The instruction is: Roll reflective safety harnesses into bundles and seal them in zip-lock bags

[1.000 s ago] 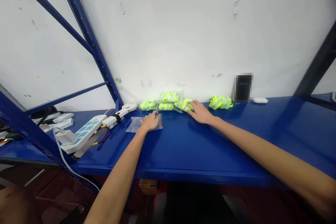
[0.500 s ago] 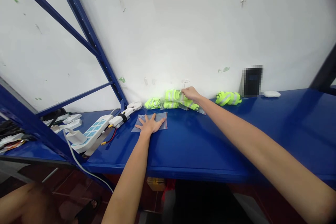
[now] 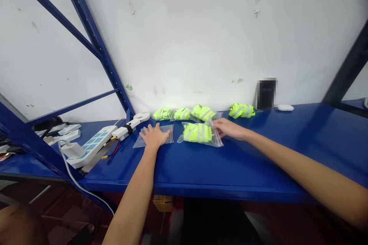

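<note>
Fabric in fluorescent yellow-green with silver-grey bands (image 3: 198,133) lies folded in a clear zip-top plastic bag (image 3: 217,141), left of the middle of the blue painted tabletop (image 3: 258,160) and nearer its back edge than its front. Your right hand (image 3: 228,129) is at the bag's right end, fingers curled together and seemingly pinching the plastic there; how firm the pinch is, you cannot tell from this angle. Your left hand (image 3: 155,136) lies palm down with the fingers spread wide, gripping nothing, over a flat clear plastic bag (image 3: 140,142) with a reddish line along its right edge.

Expect the filled bag to be light and soft, its film slippery and apt to crinkle, with little in it to break. The loose right end gives you a pinch hold; for a surer one, you would take the padded middle. The flat bag looks thin and likely to slide unless you press on it.

Along the back edge, three more folded yellow-green bundles (image 3: 182,113) sit in a row, and a separate rolled yellow-green bundle (image 3: 241,111) rests farther right, near a black upright rectangular object (image 3: 266,95). That object's front is pixelated, so you can read nothing on it. You can make out no brand or lettering on the bags either.
</note>
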Demonstrator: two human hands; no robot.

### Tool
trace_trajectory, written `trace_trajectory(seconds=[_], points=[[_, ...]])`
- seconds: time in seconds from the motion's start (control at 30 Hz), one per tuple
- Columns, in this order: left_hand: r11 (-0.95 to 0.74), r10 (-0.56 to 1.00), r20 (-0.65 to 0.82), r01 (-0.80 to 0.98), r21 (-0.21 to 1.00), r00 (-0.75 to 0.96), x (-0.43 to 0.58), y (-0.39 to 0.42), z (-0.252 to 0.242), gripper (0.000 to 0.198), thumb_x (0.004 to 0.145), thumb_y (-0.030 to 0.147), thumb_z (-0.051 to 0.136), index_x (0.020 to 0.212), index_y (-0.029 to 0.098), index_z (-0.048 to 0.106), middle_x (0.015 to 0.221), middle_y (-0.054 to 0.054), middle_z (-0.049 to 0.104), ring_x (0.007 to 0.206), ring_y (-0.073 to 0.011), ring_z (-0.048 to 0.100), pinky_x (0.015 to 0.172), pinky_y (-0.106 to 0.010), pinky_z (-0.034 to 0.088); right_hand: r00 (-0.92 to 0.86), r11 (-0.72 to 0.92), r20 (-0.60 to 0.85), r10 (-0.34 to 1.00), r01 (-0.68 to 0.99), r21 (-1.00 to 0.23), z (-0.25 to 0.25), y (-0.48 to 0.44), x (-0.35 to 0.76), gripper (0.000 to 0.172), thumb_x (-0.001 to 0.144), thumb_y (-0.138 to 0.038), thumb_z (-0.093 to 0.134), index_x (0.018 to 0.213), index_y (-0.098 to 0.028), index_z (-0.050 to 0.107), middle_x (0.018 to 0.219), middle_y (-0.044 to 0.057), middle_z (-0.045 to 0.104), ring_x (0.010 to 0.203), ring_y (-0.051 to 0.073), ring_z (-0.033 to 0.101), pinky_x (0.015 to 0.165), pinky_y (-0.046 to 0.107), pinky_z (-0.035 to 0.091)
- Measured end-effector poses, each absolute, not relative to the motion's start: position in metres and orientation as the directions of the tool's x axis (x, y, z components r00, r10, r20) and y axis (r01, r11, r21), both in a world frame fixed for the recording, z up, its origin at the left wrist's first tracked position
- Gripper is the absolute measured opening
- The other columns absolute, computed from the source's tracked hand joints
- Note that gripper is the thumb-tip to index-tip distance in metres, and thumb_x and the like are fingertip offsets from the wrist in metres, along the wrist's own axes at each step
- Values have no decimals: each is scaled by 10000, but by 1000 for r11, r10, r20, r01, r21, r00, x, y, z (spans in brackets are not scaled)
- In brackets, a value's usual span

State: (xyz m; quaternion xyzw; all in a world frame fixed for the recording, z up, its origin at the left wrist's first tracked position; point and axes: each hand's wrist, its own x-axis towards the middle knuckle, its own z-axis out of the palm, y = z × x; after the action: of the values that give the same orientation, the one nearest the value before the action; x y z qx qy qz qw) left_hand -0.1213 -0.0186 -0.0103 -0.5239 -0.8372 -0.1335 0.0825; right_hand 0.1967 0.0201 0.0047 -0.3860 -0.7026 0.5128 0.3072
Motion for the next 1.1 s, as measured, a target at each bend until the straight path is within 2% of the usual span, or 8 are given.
trace_trajectory(seconds=[0.17, 0.3, 0.4, 0.5, 0.73, 0.83, 0.97, 1.1], points=[[218, 769, 558, 948, 230, -313, -98, -22, 0, 461, 885, 494, 364, 1174, 220, 597, 1236, -130, 579, 1189, -329, 484, 987, -458, 390, -639, 134, 25, 769, 123, -983, -5, 18, 217, 140, 759, -268, 619, 673, -159, 629, 753, 50, 632, 794, 187, 603, 788, 348, 526], [-38, 774, 619, 966, 257, -135, -61, -25, 4, 322, 919, 348, 360, 1029, 204, 626, 908, -73, 668, 917, -234, 608, 854, -355, 467, -668, 85, 18, 744, 68, -994, -8, 23, 216, 132, 744, -268, 614, 699, -152, 660, 811, 47, 657, 829, 181, 616, 813, 329, 524], [-344, 680, 714, 933, 106, 170, -25, -27, 4, 275, 907, 284, 401, 885, 184, 657, 1007, -94, 661, 1000, -218, 593, 916, -349, 451, -684, 83, 38, 728, 33, -996, -11, 28, 217, 146, 744, -287, 638, 714, -147, 667, 798, 37, 651, 820, 176, 620, 807, 326, 524], [-549, 586, 686, 834, -57, 432, 6, -23, 6, 230, 881, 256, 455, 953, 197, 666, 1169, -97, 635, 1186, -242, 525, 1007, -399, 403, -700, 79, 48, 712, 13, -997, -14, 32, 221, 170, 735, -314, 680, 726, -147, 647, 791, 26, 639, 810, 171, 616, 812, 336, 518], [-439, 788, 489, 898, 22, 373, 35, -16, 9, 358, 929, 440, 396, 1140, 193, 543, 951, -84, 688, 857, -241, 653, 824, -376, 476, -552, 83, 54, 832, 27, -996, -14, 27, 218, 358, 733, -469, 699, 704, -179, 492, 701, -25, 522, 698, 134, 563, 668, 288, 499], [-415, 756, 551, 910, -12, 352, 40, -26, 5, 399, 921, 517, 390, 1099, 196, 548, 981, -108, 677, 996, -274, 621, 993, -463, 386, -471, 103, 94, 877, -8, -995, -17, 21, 209, 405, 773, -545, 628, 713, -205, 416, 634, -51, 463, 584, 120, 512, 562, 262, 446], [-407, 712, 616, 913, -32, 338, 43, -34, -1, 394, 902, 557, 414, 980, 217, 597, 1225, -125, 595, 1283, -320, 432, 1101, -539, 246, -387, 237, 231, 893, -33, -971, -22, 15, 200, 395, 821, -576, 543, 730, -215, 411, 591, -66, 378, 510, 104, 379, 499, 246, 345], [-404, 690, 646, 914, -32, 327, 38, -34, 0, 368, 878, 561, 473, 862, 219, 607, 1203, -113, 585, 1234, -302, 459, 1101, -534, 252, -315, 461, 431, 845, 21, -887, -22, 9, 195, 378, 881, -538, 463, 701, -208, 421, 654, -37, 405, 598, 126, 388, 565, 255, 356]])
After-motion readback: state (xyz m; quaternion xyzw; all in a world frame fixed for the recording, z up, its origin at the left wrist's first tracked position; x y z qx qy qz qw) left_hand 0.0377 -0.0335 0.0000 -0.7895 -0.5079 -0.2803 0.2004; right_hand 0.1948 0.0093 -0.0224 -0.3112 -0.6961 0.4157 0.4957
